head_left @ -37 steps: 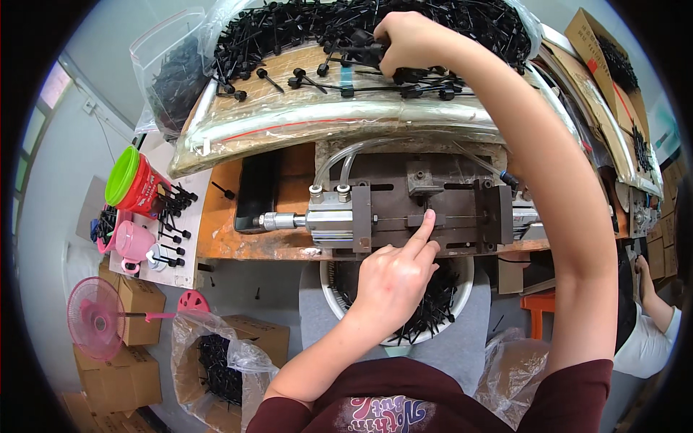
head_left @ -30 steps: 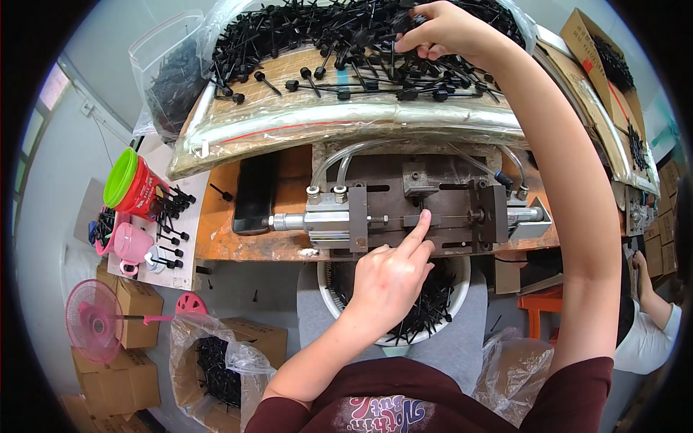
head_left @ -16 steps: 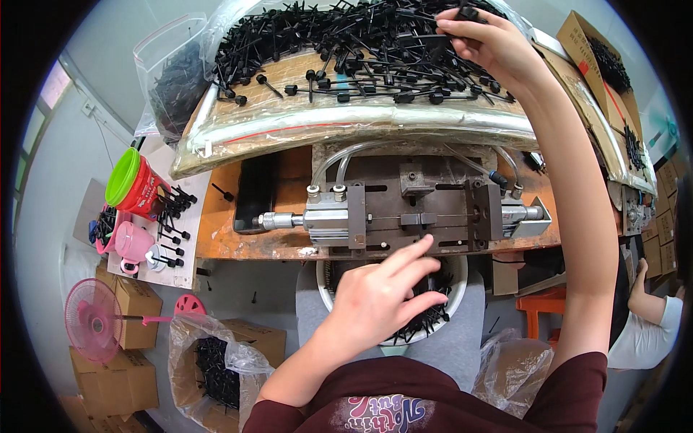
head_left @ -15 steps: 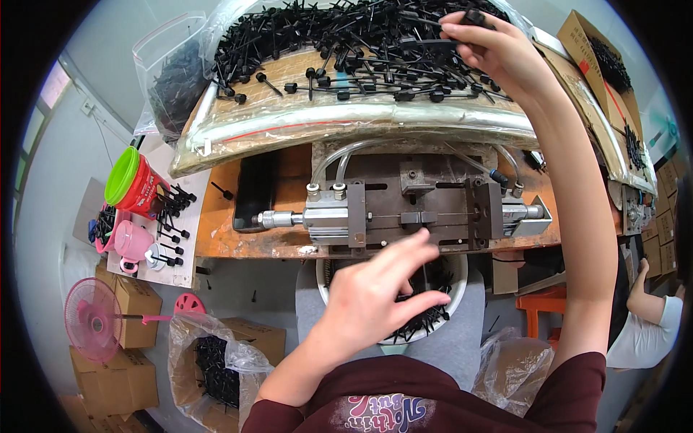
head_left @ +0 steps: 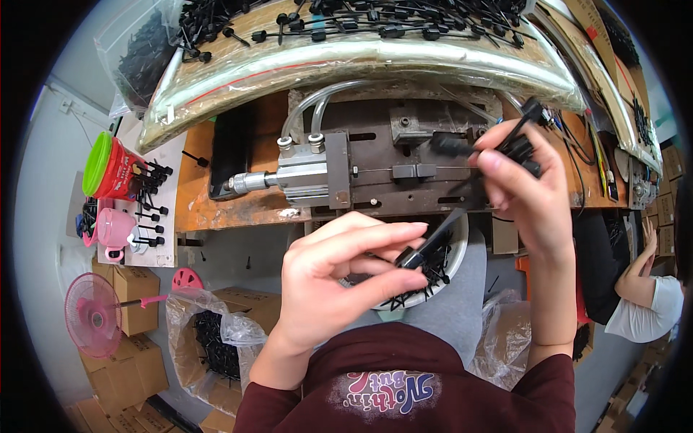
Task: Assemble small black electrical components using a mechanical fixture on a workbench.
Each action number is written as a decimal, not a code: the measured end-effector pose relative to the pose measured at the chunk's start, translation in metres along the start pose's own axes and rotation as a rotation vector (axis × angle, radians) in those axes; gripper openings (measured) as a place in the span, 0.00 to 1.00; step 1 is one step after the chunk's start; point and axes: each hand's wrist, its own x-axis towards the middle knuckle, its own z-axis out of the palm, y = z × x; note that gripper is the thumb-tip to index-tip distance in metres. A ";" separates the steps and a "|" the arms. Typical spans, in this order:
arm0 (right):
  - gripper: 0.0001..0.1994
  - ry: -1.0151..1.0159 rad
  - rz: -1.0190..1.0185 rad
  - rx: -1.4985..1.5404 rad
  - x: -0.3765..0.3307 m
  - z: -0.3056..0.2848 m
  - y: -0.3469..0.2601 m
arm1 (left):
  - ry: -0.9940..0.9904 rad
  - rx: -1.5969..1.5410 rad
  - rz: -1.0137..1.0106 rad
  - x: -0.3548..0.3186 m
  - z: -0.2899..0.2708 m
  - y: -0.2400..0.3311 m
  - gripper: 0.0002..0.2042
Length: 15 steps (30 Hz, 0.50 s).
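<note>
My left hand (head_left: 336,270) is over the lap, thumb and fingers closed on the thick head of a thin-stemmed black plastic part (head_left: 410,257). Its stem points up to the right. My right hand (head_left: 530,191) is raised at the right end of the clamping fixture (head_left: 375,191), shut around several black plastic parts (head_left: 521,149), some smeared by motion. On the fixture a small dark block (head_left: 413,171) sits along a thin rod. A silver air cylinder (head_left: 303,177) is mounted at its left. Below the bench edge, a white tub (head_left: 460,256) holds more black parts, partly hidden by my left hand.
A plastic-lined tray (head_left: 361,54) heaped with black parts stands behind the fixture. To the left are a red-and-green bucket (head_left: 115,169), a pink cup (head_left: 115,227) and a pink fan (head_left: 92,314). Another person (head_left: 646,299) sits at the far right.
My right hand has come down from the heaped tray toward the fixture, carrying black parts. The left hand, earlier blurred with fingers spread, now grips one part. The view has shifted.
</note>
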 end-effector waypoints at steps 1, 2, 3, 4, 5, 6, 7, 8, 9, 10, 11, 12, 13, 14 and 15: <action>0.08 0.071 -0.040 0.005 0.002 -0.008 0.005 | -0.015 0.104 0.057 -0.002 -0.001 -0.001 0.18; 0.08 0.125 -0.056 0.023 0.000 -0.012 0.006 | -0.030 0.208 0.114 -0.004 -0.004 -0.004 0.18; 0.09 0.178 -0.072 0.041 -0.002 -0.016 0.006 | -0.045 0.311 0.172 -0.005 -0.005 -0.007 0.18; 0.10 0.164 -0.084 0.063 -0.005 -0.021 0.010 | 0.010 0.302 0.175 -0.005 -0.001 -0.016 0.17; 0.10 0.159 -0.075 0.076 -0.008 -0.021 0.011 | 0.034 0.435 0.248 -0.003 0.003 -0.023 0.16; 0.10 0.154 -0.066 0.088 -0.012 -0.020 0.012 | 0.056 0.568 0.320 0.002 0.006 -0.030 0.16; 0.10 0.153 -0.059 0.100 -0.016 -0.020 0.013 | 0.074 0.700 0.393 0.008 0.008 -0.038 0.15; 0.10 0.149 -0.046 0.107 -0.020 -0.018 0.012 | 0.062 0.788 0.403 0.010 0.008 -0.046 0.14; 0.10 0.156 -0.045 0.115 -0.023 -0.017 0.012 | 0.050 0.878 0.448 0.014 0.008 -0.053 0.14; 0.09 0.167 -0.044 0.121 -0.027 -0.017 0.012 | 0.026 0.958 0.476 0.017 0.009 -0.059 0.13; 0.09 0.178 -0.044 0.127 -0.030 -0.018 0.011 | 0.002 1.039 0.503 0.019 0.010 -0.062 0.13; 0.09 0.201 -0.040 0.144 -0.033 -0.017 0.010 | 0.005 1.081 0.499 0.020 0.013 -0.062 0.13; 0.09 0.203 -0.043 0.136 -0.035 -0.017 0.011 | 0.006 1.122 0.494 0.021 0.015 -0.061 0.13; 0.09 0.205 -0.047 0.128 -0.037 -0.018 0.013 | 0.007 1.164 0.490 0.022 0.017 -0.060 0.12; 0.09 0.207 -0.050 0.120 -0.039 -0.018 0.015 | 0.009 1.179 0.493 0.024 0.018 -0.060 0.12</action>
